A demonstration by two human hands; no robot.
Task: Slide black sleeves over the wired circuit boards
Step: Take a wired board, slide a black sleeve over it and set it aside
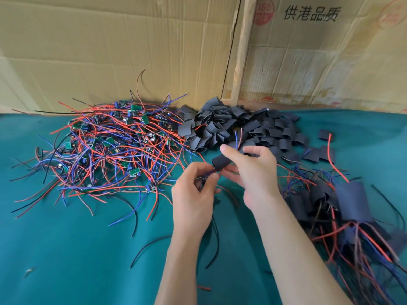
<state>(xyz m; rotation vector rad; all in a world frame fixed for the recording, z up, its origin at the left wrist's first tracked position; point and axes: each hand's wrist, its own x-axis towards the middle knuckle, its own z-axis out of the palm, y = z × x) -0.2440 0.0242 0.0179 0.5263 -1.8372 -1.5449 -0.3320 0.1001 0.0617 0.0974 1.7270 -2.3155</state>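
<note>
Just one view, head-mounted, wide-angle, so edges bend a bit. Looks forward and down from above the near edge of the surface (66, 249), green cloth filling the lower half. Close in: both forearms enter from the bottom edge, left hand (193, 194) and right hand (253, 172) sitting near frame centre. Faces straight toward the cardboard wall (110, 51) at the back, which takes up the top third or so. Pile of wired circuit boards (105, 148) lands left of centre, heap of black sleeves (237, 128) centre-right, farther back. No second view, so nothing shared.
</note>
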